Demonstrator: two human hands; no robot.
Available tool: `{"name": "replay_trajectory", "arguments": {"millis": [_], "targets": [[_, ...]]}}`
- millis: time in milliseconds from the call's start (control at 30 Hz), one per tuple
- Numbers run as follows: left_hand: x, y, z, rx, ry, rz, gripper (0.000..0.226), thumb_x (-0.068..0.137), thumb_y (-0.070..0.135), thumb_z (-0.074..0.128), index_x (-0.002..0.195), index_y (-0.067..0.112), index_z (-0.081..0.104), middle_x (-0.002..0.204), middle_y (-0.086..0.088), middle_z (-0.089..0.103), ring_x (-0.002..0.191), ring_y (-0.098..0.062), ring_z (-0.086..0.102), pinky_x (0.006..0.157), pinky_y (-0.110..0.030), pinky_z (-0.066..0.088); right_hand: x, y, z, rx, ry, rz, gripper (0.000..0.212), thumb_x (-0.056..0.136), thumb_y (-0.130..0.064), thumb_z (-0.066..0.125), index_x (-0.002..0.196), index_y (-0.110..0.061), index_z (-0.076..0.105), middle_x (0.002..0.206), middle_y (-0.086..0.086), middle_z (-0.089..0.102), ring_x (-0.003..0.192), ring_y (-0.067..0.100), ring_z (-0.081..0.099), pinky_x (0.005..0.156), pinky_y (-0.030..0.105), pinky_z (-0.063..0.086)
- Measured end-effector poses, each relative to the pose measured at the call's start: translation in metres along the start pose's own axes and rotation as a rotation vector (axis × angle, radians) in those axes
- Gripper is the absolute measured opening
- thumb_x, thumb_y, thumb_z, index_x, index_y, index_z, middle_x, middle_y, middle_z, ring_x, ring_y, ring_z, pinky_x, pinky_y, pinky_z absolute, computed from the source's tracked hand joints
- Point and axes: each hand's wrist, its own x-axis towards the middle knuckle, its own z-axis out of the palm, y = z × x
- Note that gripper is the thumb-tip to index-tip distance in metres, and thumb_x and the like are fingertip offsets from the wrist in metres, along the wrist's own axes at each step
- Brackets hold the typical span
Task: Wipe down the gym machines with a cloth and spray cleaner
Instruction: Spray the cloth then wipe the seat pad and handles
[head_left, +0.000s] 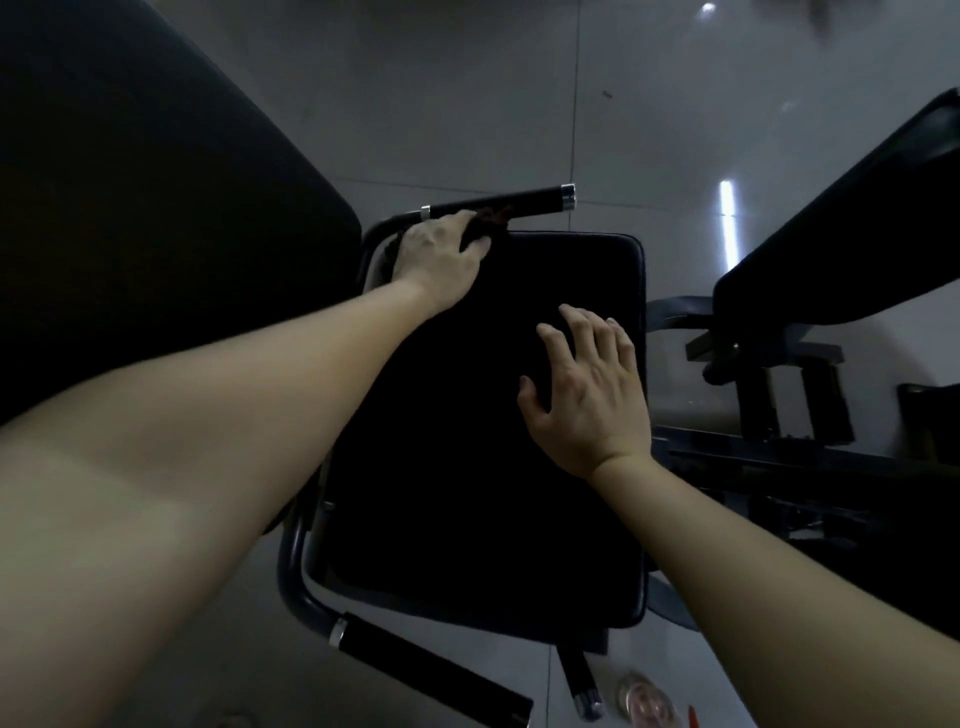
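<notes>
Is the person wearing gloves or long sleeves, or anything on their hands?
No gloves. The left hand and the right hand are both bare, with no rings that show, and no watch or band on either wrist. The forearms are bare too; no sleeve reaches into the picture.

Dim light. Most of the cloth (485, 221) is hidden under the left hand (441, 257); colour unclear. At the near edge, a blurred clear object (644, 696) is cut off and not identifiable. The black pad (130, 208) at far left runs out of frame.
</notes>
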Motion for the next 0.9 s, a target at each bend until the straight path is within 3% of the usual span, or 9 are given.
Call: {"name": "replay_trajectory", "arguments": {"millis": [100, 200, 267, 333, 400, 533, 667, 767, 900], "targets": [[-0.014, -0.001, -0.013, -0.021, -0.116, -0.004, 0.053, 0.104, 0.052, 0.038, 0.145, 0.022, 0.053, 0.147, -0.009, 0.055, 0.139, -0.03, 0.046, 0.118, -0.044, 0.032, 0.005, -0.005, -0.003, 0.086, 0.04, 0.11, 0.063, 0.089, -0.05, 0.052, 0.143, -0.017, 0.043, 0.156, 0.01, 0.032, 0.147, 0.029, 0.026, 0.124, 0.045, 0.016], [-0.006, 0.004, -0.022, 0.099, -0.148, -0.147, 0.058, 0.106, 0.053, 0.029, 0.144, 0.014, 0.049, 0.149, -0.015, 0.049, 0.139, -0.037, 0.043, 0.114, -0.047, 0.034, 0.017, 0.004, -0.009, 0.26, 0.141, 0.592, 0.07, 0.094, -0.044, 0.048, 0.152, -0.01, 0.028, 0.163, 0.016, 0.019, 0.15, 0.033, 0.019, 0.122, 0.049, 0.018], [0.005, 0.002, -0.02, 0.176, -0.148, -0.206, 0.064, 0.105, 0.058, 0.026, 0.148, 0.013, 0.044, 0.153, -0.017, 0.044, 0.142, -0.039, 0.036, 0.114, -0.052, 0.031, 0.019, 0.011, -0.007, 0.315, 0.102, 0.74, 0.072, 0.099, -0.047, 0.037, 0.155, -0.006, 0.02, 0.161, 0.019, 0.023, 0.147, 0.035, 0.027, 0.116, 0.047, 0.029], [0.019, 0.002, -0.01, 0.202, -0.136, -0.234, 0.068, 0.105, 0.06, 0.023, 0.146, 0.012, 0.046, 0.152, -0.017, 0.044, 0.141, -0.04, 0.035, 0.113, -0.053, 0.029, 0.02, 0.013, -0.002, 0.352, 0.099, 0.727, 0.065, 0.102, -0.047, 0.033, 0.152, -0.006, 0.027, 0.149, 0.017, 0.043, 0.126, 0.036, 0.052, 0.09, 0.04, 0.041], [0.024, 0.003, 0.002, 0.251, -0.06, -0.225, 0.064, 0.105, 0.057, 0.024, 0.134, 0.009, 0.056, 0.142, -0.019, 0.054, 0.134, -0.04, 0.044, 0.109, -0.052, 0.031, 0.023, 0.014, 0.001, 0.385, 0.131, 0.744, 0.058, 0.102, -0.047, 0.034, 0.146, -0.009, 0.034, 0.137, 0.014, 0.053, 0.108, 0.035, 0.061, 0.077, 0.038, 0.041], [0.018, 0.034, 0.016, 0.263, 0.063, -0.073, 0.052, 0.107, 0.05, 0.031, 0.116, 0.012, 0.066, 0.122, -0.019, 0.068, 0.118, -0.038, 0.059, 0.101, -0.044, 0.037, 0.025, 0.018, 0.005, 0.377, 0.142, 0.751, 0.055, 0.101, -0.049, 0.034, 0.142, -0.012, 0.038, 0.129, 0.009, 0.055, 0.102, 0.032, 0.063, 0.074, 0.038, 0.041], [0.011, 0.132, 0.061, 0.194, -0.088, 0.304, 0.044, 0.106, 0.048, 0.038, 0.118, 0.016, 0.065, 0.123, -0.01, 0.068, 0.114, -0.032, 0.062, 0.096, -0.039, 0.04, 0.027, 0.015, 0.004, 0.361, 0.149, 0.801, 0.05, 0.1, -0.049, 0.038, 0.137, -0.017, 0.041, 0.13, 0.007, 0.055, 0.103, 0.033, 0.063, 0.072, 0.036, 0.036], [0.005, 0.163, 0.073, 0.329, -0.181, 0.549, 0.04, 0.102, 0.049, 0.041, 0.116, 0.019, 0.064, 0.122, -0.003, 0.066, 0.115, -0.026, 0.056, 0.101, -0.041, 0.037, 0.027, 0.015, 0.004, 0.376, 0.15, 0.811, 0.046, 0.099, -0.052, 0.037, 0.13, -0.019, 0.043, 0.125, 0.006, 0.057, 0.097, 0.033, 0.064, 0.07, 0.037, 0.037], [0.001, 0.12, 0.048, 0.27, -0.11, 0.506, 0.045, 0.102, 0.049, 0.042, 0.135, 0.022, 0.057, 0.132, -0.007, 0.062, 0.121, -0.029, 0.056, 0.104, -0.041, 0.039, 0.027, 0.016, 0.0, 0.389, 0.11, 0.826, 0.052, 0.1, -0.051, 0.038, 0.14, -0.017, 0.039, 0.132, 0.009, 0.055, 0.107, 0.035, 0.061, 0.075, 0.036, 0.035]]}}
